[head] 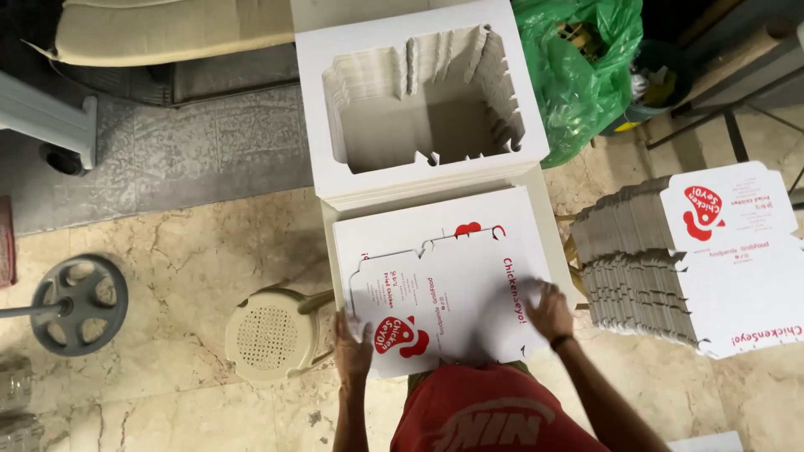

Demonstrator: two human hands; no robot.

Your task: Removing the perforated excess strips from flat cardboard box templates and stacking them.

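Both of my hands lie flat and unclenched on the printed cardboard sheet point(440, 280), left hand point(353, 341) near its left edge, right hand point(550, 311) toward the right, pinning it to the desk point(554, 226). Beyond it sits a stack of punched-out white frames point(419, 180).

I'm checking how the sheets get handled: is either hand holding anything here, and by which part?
Both hands lie on the top printed cardboard sheet: the left hand at its near left corner, the right hand at its near right edge. Whether fingers curl under the edge cannot be told.
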